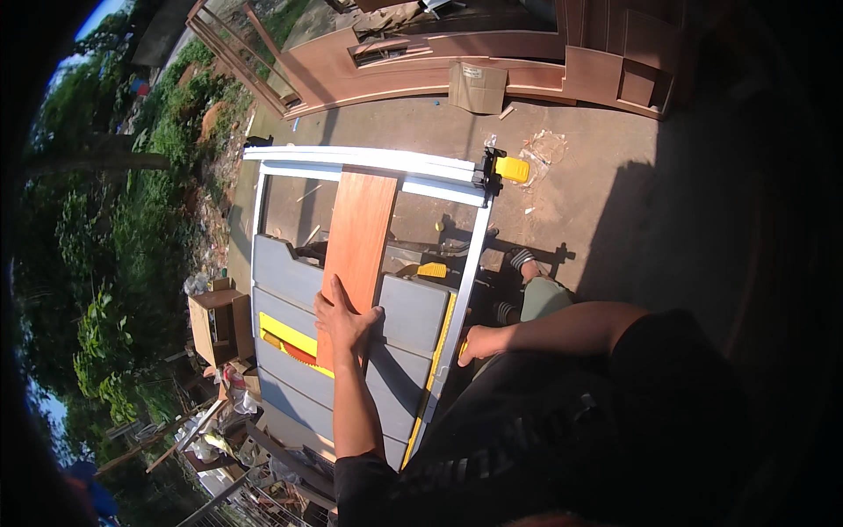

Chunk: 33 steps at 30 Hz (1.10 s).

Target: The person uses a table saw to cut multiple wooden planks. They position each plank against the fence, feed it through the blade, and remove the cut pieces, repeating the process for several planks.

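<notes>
A long reddish-brown wooden board [358,228] lies lengthwise on a grey table saw [290,281], reaching out over its white extension rails [369,160]. My left hand [344,321] presses on the board's near end, fingers spread over its edge. Just left of that hand sits the yellow blade insert [283,334] with red teeth showing. My right hand [479,342] is closed at the saw's right side, against the yellow-edged side rail [443,338]. What lies inside that fist is hidden.
A yellow and black clamp lever [507,167] sits at the far right corner of the rails. Reddish wooden door frames [421,70] and a cardboard piece [477,86] lie on the concrete beyond. A cardboard box [219,325] and scrap wood stand left of the saw.
</notes>
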{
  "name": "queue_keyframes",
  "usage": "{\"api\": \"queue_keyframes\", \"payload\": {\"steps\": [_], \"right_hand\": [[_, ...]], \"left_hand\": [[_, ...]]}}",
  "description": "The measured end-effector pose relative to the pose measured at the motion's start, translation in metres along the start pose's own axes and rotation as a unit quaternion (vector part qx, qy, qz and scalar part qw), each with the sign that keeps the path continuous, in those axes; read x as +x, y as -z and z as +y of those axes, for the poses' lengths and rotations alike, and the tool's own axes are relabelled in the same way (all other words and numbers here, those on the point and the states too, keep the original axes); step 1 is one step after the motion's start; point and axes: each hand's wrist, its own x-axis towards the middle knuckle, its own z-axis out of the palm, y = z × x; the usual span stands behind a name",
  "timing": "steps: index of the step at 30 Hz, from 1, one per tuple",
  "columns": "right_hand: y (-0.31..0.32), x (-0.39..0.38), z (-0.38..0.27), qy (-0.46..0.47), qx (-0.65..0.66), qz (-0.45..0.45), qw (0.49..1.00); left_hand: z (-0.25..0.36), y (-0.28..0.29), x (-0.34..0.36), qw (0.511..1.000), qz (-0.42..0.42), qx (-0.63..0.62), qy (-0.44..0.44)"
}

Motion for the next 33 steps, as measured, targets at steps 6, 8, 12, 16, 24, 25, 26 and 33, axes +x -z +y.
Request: {"api": "queue_keyframes", "payload": {"steps": [6, 8, 12, 16, 24, 25, 26, 33], "right_hand": [[0.02, -0.005, -0.023, -0.094, -0.056, -0.119, 0.987], [0.014, 0.017, 0.008, -0.057, -0.034, -0.141, 0.988], [0.042, -0.026, -0.043, -0.069, -0.083, -0.159, 0.981], [0.065, -0.026, -0.056, -0.051, -0.243, -0.208, 0.946], [0.161, -0.119, -0.092, -0.01, -0.407, -0.076, 0.91], [0.173, -0.139, -0.105, 0.0, -0.378, -0.038, 0.925], [0.182, -0.154, -0.119, 0.012, -0.306, -0.01, 0.952], [0.16, -0.175, -0.187, 0.357, 0.246, -0.05, 0.9]], "left_hand": [[0.013, 0.004, 0.009, 0.999, -0.007, 0.05, 0.002], [0.011, 0.004, 0.005, 1.0, -0.007, 0.013, -0.008], [0.035, 0.01, -0.015, 1.0, -0.015, -0.008, -0.015], [0.055, 0.005, -0.037, 0.999, -0.007, -0.005, -0.033], [0.039, -0.017, -0.115, 0.992, 0.038, -0.115, -0.045], [0.037, -0.016, -0.129, 0.991, 0.039, -0.123, -0.041], [0.036, -0.018, -0.142, 0.989, 0.06, -0.13, -0.045], [0.05, -0.007, -0.205, 0.979, 0.146, -0.126, -0.071]]}}
